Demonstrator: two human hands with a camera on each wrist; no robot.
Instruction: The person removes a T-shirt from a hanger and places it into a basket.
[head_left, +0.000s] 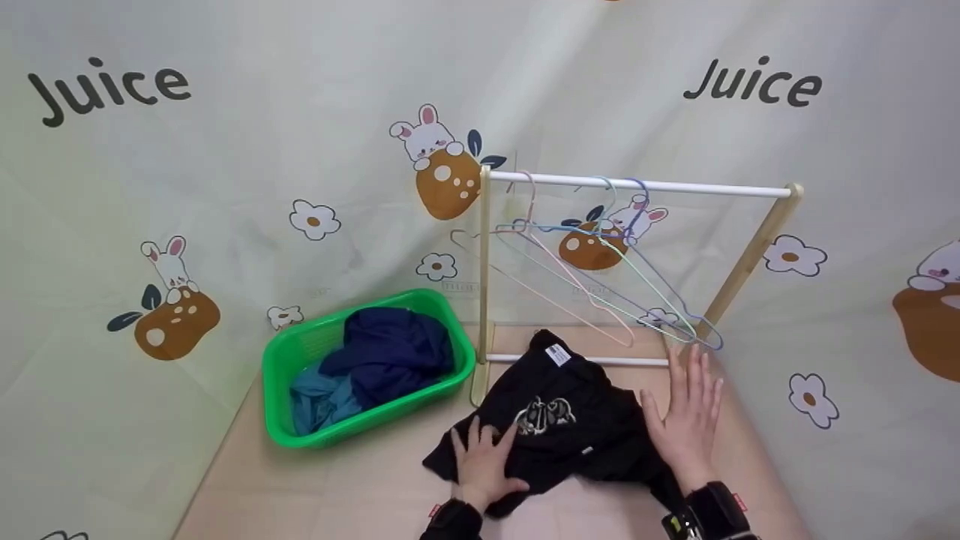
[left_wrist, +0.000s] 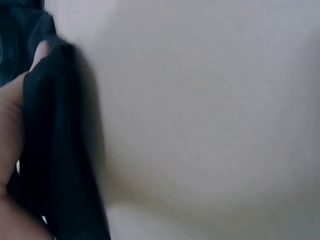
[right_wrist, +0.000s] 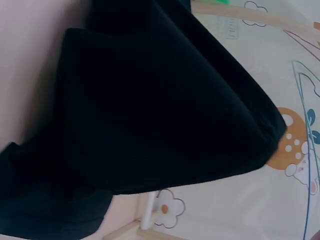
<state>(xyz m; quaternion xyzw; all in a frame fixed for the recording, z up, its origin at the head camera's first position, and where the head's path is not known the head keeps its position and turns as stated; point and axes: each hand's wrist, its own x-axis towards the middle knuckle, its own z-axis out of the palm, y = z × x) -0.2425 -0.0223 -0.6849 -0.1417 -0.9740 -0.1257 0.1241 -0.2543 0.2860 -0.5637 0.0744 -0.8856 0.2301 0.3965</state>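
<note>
A black garment (head_left: 600, 405) with a white label near its far end and a pale line motif lies spread and wrinkled on the table. On its near left part, my left hand (head_left: 484, 465) rests with fingers spread. In the left wrist view, that hand (left_wrist: 10, 135) shows at the left edge beside the dark cloth (left_wrist: 60, 150). My right hand (head_left: 686, 412) is at the garment's right edge with straight fingers; whether it touches the cloth is unclear. In the right wrist view, black fabric (right_wrist: 150, 115) fills the middle and the hand is hidden.
A green basket (head_left: 367, 416) at the left contains navy cloth (head_left: 397, 345) and teal cloth (head_left: 326, 401). Behind the garment stands a rack (head_left: 484, 277) with wooden posts and white bars. Pink (head_left: 562, 270), green (head_left: 660, 277) and blue (head_left: 675, 285) hangers hang from it. A printed curtain (head_left: 300, 150) surrounds the table.
</note>
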